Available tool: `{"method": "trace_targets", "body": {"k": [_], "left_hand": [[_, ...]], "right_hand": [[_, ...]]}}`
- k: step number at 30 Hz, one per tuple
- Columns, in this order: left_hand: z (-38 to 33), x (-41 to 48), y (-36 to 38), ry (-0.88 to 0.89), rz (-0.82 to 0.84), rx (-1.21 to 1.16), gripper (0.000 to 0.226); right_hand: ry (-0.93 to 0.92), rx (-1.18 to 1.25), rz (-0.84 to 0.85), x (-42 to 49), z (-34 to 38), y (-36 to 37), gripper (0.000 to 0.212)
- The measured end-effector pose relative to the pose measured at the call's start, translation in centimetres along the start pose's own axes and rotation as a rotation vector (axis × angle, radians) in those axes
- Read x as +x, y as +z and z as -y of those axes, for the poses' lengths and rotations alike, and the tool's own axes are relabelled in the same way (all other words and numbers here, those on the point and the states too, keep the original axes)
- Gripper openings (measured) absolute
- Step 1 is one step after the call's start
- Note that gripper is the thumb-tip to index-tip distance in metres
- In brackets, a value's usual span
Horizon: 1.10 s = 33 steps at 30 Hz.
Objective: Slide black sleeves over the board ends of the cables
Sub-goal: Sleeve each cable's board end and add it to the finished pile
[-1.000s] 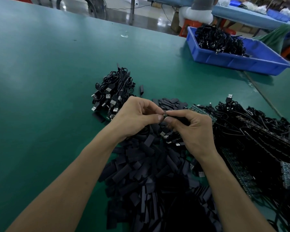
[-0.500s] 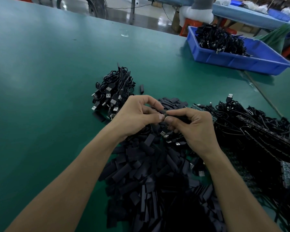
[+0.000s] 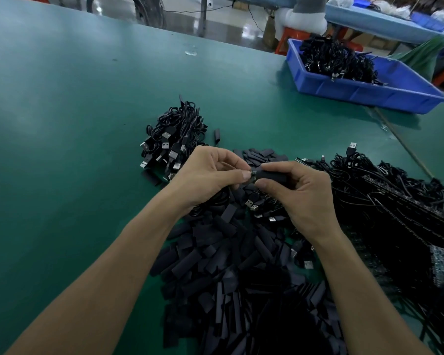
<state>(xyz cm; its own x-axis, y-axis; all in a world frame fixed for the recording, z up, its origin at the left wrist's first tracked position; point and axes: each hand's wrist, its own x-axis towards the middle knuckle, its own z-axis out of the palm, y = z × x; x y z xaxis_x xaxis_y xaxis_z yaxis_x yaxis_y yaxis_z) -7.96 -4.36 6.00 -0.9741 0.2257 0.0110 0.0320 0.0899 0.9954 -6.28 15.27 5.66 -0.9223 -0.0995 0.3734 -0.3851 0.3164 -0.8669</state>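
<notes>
Well in from the near edge of the table (image 3: 75,124), the right hand (image 3: 305,198) grips a black sleeve (image 3: 272,175) lying crosswise, its mouth at the board end (image 3: 253,173) the left hand (image 3: 210,178) seems to pinch.

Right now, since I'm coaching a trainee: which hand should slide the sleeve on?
Right, probably: the right hand pinches the black sleeve, while the left hand only steadies the board end.

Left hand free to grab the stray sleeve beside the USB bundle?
Probably not yet: the left hand pinches the cable's board end. Nothing lies between it and the stray sleeve, though.
</notes>
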Motion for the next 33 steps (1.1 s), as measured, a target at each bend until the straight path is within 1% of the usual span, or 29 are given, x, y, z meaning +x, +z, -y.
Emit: {"method": "trace_targets", "body": {"k": [8,14,19,22,25,27,29,30,33], "left_hand": [[0.0,-0.2,0.1,-0.052,-0.010,-0.002,0.007],[-0.1,-0.2,0.0,-0.048,0.008,-0.012,0.006],[-0.1,-0.2,0.1,-0.031,0.027,-0.019,0.010],[0.0,-0.2,0.2,-0.033,0.038,-0.057,0.010],[0.0,-0.2,0.2,-0.031,0.051,-0.124,0.015],[0.0,-0.2,0.2,-0.020,0.057,-0.142,0.018],[0.0,-0.2,0.3,-0.011,0.042,-0.143,0.018],[0.0,-0.2,0.3,-0.009,0.028,-0.142,0.018],[0.1,-0.2,0.4,0.000,-0.027,-0.131,0.018]], "right_hand": [[0.005,0.044,-0.049,-0.3,-0.2,0.8,0.016],[0.039,0.098,-0.063,-0.3,-0.3,1.0,0.014],[0.056,0.089,-0.006,-0.1,-0.1,0.8,0.024],[0.059,0.072,0.003,0.1,0.0,0.7,0.025],[0.045,0.038,-0.015,0.2,0.0,0.6,0.025],[0.026,0.018,-0.043,0.2,-0.1,0.7,0.034],[0.034,0.017,-0.120,0.1,-0.2,0.8,0.046],[0.049,0.025,-0.180,0.0,-0.3,1.0,0.045],[0.078,0.085,-0.354,-0.4,-0.4,1.8,0.030]]}}
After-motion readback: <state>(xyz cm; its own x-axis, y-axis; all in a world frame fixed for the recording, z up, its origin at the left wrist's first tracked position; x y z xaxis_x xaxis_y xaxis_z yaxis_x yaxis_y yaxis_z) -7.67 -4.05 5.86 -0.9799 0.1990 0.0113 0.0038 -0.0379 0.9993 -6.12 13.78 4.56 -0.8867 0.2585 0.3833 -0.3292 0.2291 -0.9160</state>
